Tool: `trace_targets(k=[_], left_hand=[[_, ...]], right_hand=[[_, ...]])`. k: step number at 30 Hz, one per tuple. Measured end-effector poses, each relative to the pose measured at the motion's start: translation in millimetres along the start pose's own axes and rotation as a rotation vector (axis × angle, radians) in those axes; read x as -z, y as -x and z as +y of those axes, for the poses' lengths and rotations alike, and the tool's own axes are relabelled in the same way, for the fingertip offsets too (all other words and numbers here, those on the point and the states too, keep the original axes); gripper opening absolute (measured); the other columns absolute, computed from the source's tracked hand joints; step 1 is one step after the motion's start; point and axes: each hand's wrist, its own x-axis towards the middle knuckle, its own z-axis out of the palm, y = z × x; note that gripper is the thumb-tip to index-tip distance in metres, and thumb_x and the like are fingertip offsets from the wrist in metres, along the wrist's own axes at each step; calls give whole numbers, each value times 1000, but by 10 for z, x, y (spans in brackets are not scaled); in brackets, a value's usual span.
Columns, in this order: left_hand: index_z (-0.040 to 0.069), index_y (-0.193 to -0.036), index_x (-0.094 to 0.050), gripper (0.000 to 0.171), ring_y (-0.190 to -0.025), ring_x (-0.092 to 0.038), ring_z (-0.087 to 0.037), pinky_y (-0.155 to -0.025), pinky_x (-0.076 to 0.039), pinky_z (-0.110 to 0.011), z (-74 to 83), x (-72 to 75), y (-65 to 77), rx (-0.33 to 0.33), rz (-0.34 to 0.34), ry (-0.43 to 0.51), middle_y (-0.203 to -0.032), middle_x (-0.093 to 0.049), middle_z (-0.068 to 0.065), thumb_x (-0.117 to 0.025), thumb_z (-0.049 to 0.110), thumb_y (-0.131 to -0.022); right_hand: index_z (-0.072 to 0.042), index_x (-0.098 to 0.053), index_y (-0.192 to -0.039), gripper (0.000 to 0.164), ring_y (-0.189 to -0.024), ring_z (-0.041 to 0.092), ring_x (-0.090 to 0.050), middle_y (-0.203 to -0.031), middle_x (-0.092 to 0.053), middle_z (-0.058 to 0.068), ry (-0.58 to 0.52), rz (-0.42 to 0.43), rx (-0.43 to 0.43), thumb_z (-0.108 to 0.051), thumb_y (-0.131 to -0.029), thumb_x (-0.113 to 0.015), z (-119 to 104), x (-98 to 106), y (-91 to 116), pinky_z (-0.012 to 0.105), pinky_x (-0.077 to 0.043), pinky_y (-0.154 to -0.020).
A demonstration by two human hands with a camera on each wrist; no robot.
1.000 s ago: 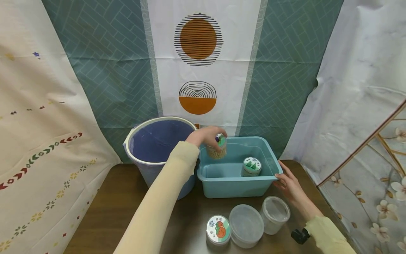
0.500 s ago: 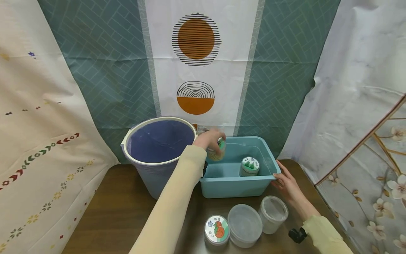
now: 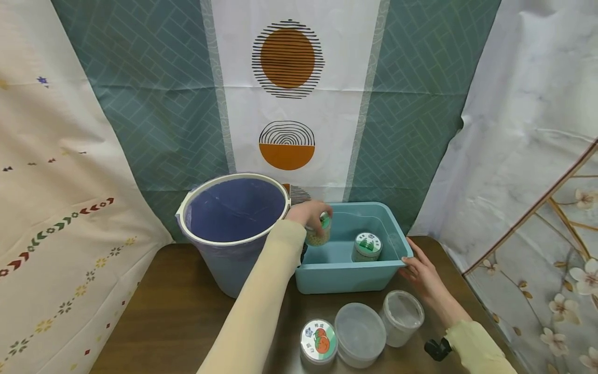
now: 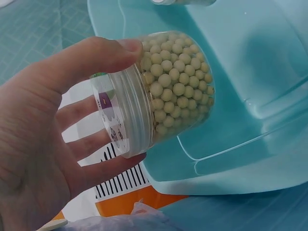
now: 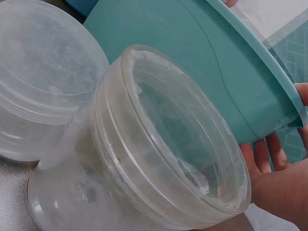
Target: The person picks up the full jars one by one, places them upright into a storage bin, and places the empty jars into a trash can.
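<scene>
A clear screw-top jar [image 4: 178, 82] filled with pale round balls is gripped by my left hand [image 3: 308, 213], thumb and fingers round its lid end. In the head view it hangs within the left part of the teal plastic bin [image 3: 343, 278]. The left wrist view shows the jar tipped sideways, its label lid [image 4: 110, 113] turned toward the palm. At the bin's right front corner my right hand [image 3: 422, 272] holds the rim, thumb on top and fingers [image 5: 276, 149] below. Another jar with a green tree label [image 3: 367, 243] stands inside the bin, toward the right.
A blue bucket [image 3: 280, 210] with a white rim and plastic liner stands left of the bin. In front of the bin are a jar with an orange fruit label [image 3: 318, 340], a round translucent tub [image 3: 359, 332] and a clear lidless jar [image 3: 403, 318]. Patterned cloths hang behind.
My left hand has lowered the jar of pale balls somewhat, down toward the bin. The right hand stays on the bin's corner.
</scene>
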Motion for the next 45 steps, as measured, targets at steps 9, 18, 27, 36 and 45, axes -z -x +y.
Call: trace_targets(k=[9,18,27,36,45], left_hand=[[23,-138,-53,60,-123,-49,-23,-97,-47,-39,-86,-32,-2,28,-4,12,-145,-47,-7,-79,20,-84],[27,-153,-37,82,-152,-24,-30,-118,-33,-49,-38,56,66,22,-37,61,-165,-21,-8,-80,22,-83],[27,-153,-37,81,-150,-28,-29,-116,-36,-49,-7,89,99,-4,-14,86,-165,-23,-7,-79,20,-84],[29,-153,-37,83,-149,-30,-27,-114,-39,-46,-13,108,98,-37,5,77,-165,-21,-4,-80,21,-83],[28,-153,-36,83,-149,-31,-28,-116,-36,-47,9,148,168,-95,44,118,-165,-23,-4,-80,21,-83]], right_hand=[[-29,-7,-160,70,-107,-11,-57,-164,-10,12,-5,-11,9,-20,-104,-48,-19,-57,-9,18,-48,-93],[-29,-7,-160,70,-112,-10,-56,-165,-7,14,0,-8,7,-21,-104,-48,-19,-48,-13,18,-48,-92],[-30,-7,-160,70,-109,-13,-56,-165,-6,13,14,-1,12,-22,-104,-48,-13,-43,-4,17,-48,-90],[-30,-8,-160,69,-109,-12,-56,-165,-6,12,7,-1,7,-22,-104,-48,-18,-57,5,17,-48,-90],[-28,-7,-160,70,-104,-12,-58,-162,-13,10,-3,5,4,-21,-104,-48,-26,-70,34,17,-48,-91]])
